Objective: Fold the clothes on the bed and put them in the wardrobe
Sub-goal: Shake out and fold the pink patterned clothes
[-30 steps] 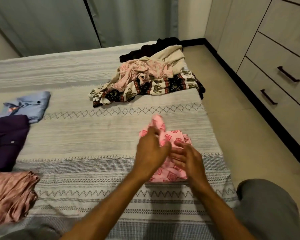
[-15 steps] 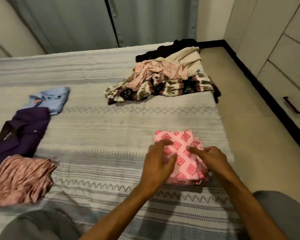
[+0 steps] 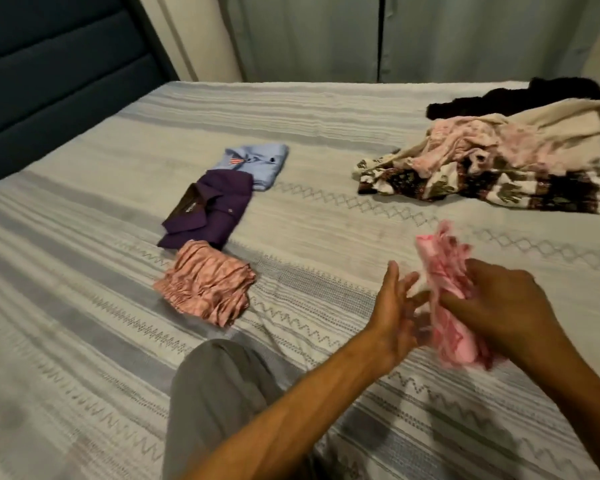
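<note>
Right hand: the right hand [image 3: 492, 303] is clamped on the folded pink patterned garment [image 3: 447, 299], fingers curled over its upper face, and carries it lifted off the bed [image 3: 84, 306], tilted on edge. A grip across the whole bundle likely keeps the layers from slipping apart while it travels.
Left hand: the left hand [image 3: 394, 317] sits just beside the garment's near edge with fingers spread and straight, gripping nothing; whether its fingertips touch the cloth is lost in motion blur. It looks set to support or steady the bundle from the side.
Garment in hand: above the bedspread at the right, well apart from the folded row, its loose edges pointing up.
Folded row: a salmon pink folded piece [image 3: 205, 285], a purple shirt [image 3: 208, 209] and a light blue shirt [image 3: 253, 162] lie in a line toward the headboard [image 3: 49, 81], each touching or overlapping the next. Keeping finished items together probably makes one later carry to the wardrobe easier.
Unfolded heap: a heap of clothes [image 3: 499, 168] in cream, pink, black and an elephant print stays at the far right, apart from the row, so done and undone do not mix.
Step in hand: judging by the lift, the pink garment is headed for the row, likely next to the salmon piece.
Progress: three pieces down, a fourth folded, the heap untouched, nothing in the wardrobe yet.
Near edge: the person's grey-clad knee [image 3: 215, 393] rests on the bed.
</note>
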Tool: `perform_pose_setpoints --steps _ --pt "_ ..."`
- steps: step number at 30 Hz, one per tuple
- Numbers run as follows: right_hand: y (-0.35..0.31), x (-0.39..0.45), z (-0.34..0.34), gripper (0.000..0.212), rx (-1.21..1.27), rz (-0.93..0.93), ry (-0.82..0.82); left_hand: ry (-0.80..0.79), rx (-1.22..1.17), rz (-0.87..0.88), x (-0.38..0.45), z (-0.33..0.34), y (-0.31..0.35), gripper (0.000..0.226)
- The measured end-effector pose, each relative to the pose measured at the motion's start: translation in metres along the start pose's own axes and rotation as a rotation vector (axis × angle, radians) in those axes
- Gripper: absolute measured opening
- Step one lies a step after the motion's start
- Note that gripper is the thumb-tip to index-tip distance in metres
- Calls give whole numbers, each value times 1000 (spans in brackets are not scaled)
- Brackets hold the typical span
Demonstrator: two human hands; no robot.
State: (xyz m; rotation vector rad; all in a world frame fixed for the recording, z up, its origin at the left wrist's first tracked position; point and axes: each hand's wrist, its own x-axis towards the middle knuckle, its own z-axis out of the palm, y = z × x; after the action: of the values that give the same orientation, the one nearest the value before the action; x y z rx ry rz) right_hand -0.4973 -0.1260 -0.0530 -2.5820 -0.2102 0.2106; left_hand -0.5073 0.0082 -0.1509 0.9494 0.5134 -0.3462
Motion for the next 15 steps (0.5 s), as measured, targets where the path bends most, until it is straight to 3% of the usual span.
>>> perform_pose_setpoints --steps 4,10,13,15 --pt "-100 5 61 33 -491 -284 11 24 -361 4 -40 -46 46 102" --pt "-232 23 169 56 -535 -597 205 287 -547 319 -70 -187 128 76" --pt "-286 34 233 57 -525 -738 141 479 -610 458 -81 -268 152 72" --pt "-303 37 274 60 -519 -777 -4 559 -635 493 -82 -308 153 73"
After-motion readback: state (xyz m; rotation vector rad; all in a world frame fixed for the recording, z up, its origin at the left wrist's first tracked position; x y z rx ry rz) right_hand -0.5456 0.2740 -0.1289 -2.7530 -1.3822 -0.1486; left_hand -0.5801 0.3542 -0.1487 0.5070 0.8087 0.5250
